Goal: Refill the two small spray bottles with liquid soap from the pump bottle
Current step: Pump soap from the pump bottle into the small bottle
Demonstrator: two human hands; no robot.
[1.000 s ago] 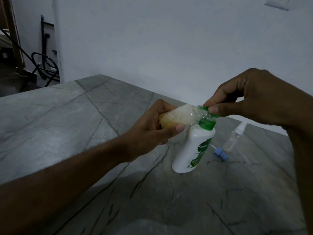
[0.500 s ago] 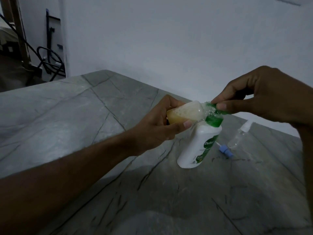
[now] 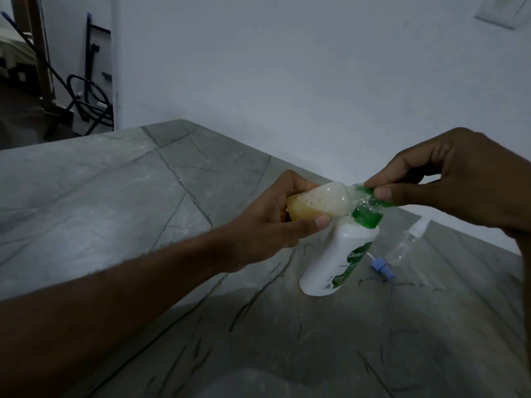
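A white pump bottle [image 3: 336, 254] with a green label and green pump head [image 3: 367, 215] stands on the grey stone counter [image 3: 115, 202]. My right hand [image 3: 448, 179] pinches the green pump nozzle from above. My left hand [image 3: 275, 219] holds a small clear spray bottle [image 3: 316, 203] tilted on its side, its mouth against the nozzle; it holds yellowish liquid and white foam. A second small clear spray bottle [image 3: 405, 242] with a white cap stands behind the pump bottle. A blue spray top [image 3: 382, 267] with a thin tube lies on the counter between them.
A white wall [image 3: 287, 81] runs along the counter's far edge, close behind the bottles. At the far left, past the counter's end, stand dark metal chair legs [image 3: 86, 101] and a wooden post [image 3: 40, 53]. The counter surface spreads left and toward me.
My hands and the bottles keep the same hold. There is a little more foam in the tilted small bottle. The view has shifted slightly.
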